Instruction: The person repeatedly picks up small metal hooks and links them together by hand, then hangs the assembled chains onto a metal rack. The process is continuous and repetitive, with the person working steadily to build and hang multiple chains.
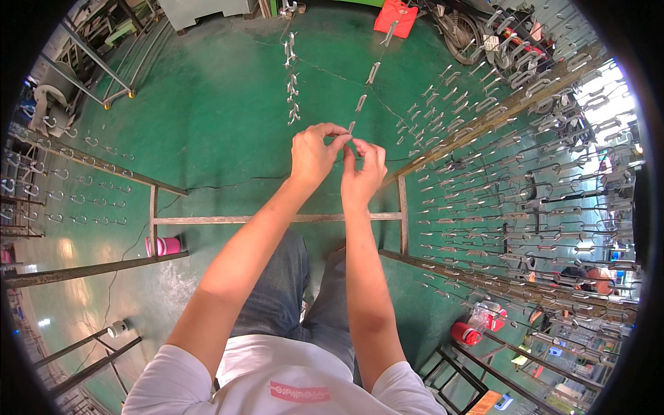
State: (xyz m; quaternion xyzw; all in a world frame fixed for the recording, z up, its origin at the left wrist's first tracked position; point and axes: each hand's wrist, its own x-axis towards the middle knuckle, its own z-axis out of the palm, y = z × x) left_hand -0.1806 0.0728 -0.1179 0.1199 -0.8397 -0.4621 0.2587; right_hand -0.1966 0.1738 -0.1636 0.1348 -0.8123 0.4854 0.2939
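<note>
In front of me hangs a strand of flat, elongated silver metal links point(374, 72), spaced out one below another. My left hand point(312, 153) pinches the small metal link point(351, 127) at the strand's lower end between thumb and fingertips. Just below and to the right, my right hand point(364, 173) is closed, its thumb and fingertips drawn together near that link. Whatever those fingers grip is too small to make out. Left of the strand hangs a second strand of silver metal pieces point(291, 76), more tightly bunched, touched by neither hand.
A metal frame crossbar point(277, 219) runs below my forearms. To the right, many rows of links point(498, 187) hang along long rails; metal hooks point(83, 181) hang at left. A pink bucket point(168, 245), a red bag point(395, 18) and a motorcycle wheel point(456, 31) stand around.
</note>
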